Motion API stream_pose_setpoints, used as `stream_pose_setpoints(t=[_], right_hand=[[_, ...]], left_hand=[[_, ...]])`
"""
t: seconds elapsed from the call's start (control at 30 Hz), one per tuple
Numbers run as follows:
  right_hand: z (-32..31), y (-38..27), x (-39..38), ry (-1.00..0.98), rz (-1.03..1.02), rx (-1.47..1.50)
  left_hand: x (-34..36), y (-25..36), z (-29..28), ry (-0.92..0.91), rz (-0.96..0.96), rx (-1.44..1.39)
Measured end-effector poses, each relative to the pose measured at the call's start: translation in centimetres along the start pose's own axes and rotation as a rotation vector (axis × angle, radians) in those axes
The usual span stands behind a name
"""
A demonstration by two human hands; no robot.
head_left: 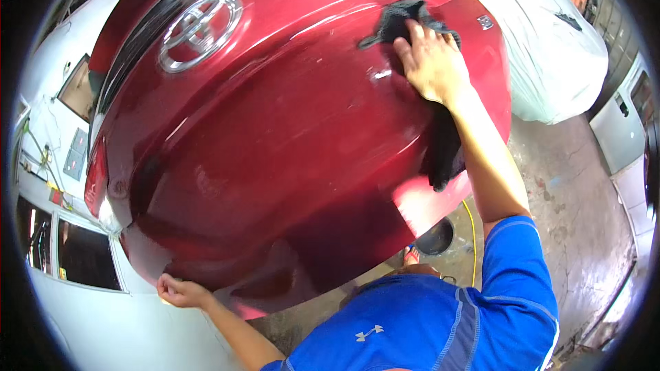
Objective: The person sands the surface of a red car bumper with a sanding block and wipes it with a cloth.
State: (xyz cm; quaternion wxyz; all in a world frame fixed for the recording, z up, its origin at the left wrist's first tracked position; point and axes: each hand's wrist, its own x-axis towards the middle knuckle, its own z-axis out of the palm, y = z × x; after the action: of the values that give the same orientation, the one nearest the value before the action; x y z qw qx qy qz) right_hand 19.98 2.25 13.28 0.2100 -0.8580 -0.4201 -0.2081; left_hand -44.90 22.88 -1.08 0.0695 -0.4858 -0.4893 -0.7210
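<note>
My right hand (433, 65) presses a dark grey cloth (402, 17) against a glossy red car panel (275, 144), near its far right corner. The fingers lie over the cloth, which bunches up beyond them. Under my right forearm is a black shape (445, 148); I cannot tell whether it is more cloth or a reflection. At the panel's near left edge, my left hand (182, 292) is closed with curled fingers, and nothing shows in it. A chrome oval emblem (201, 32) sits on the panel at the far left.
A pale sheet (550, 48) covers a vehicle at the far right. Below the car stand a dark bucket (435, 237) and a yellow hose or cord (473, 240) on the concrete floor (564, 233). A white vehicle (130, 323) with dark windows is close on the left.
</note>
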Motion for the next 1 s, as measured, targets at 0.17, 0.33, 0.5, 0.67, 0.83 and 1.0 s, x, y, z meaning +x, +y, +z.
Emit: stream_pose_setpoints(t=[0.17,0.33,0.5,0.67,0.83,1.0], right_hand=[[3.6,-9.9,-1.3,0.265,-0.007,0.043],[1.8,-31.9,-9.2,-0.055,-0.435,0.307],[5.5,-46.1,-12.1,-0.075,-1.057,0.689],[5.5,-42.8,-11.4,-0.021,-0.902,0.681],[1.1,-26.2,-5.9,-0.104,-0.583,0.328],[1.8,-4.8,-0.6,0.012,-0.182,-0.048]], left_hand=[[-2.8,4.0,2.1,-0.058,-0.025,-0.163],[-2.7,3.6,0.6,-0.071,-0.003,-0.286],[-3.3,4.1,0.4,-0.141,-0.012,-0.295],[-3.0,3.8,0.2,-0.17,0.07,-0.319],[-3.4,3.9,-0.2,-0.21,0.07,-0.292],[-3.4,4.4,0.3,-0.199,0.117,-0.255]])
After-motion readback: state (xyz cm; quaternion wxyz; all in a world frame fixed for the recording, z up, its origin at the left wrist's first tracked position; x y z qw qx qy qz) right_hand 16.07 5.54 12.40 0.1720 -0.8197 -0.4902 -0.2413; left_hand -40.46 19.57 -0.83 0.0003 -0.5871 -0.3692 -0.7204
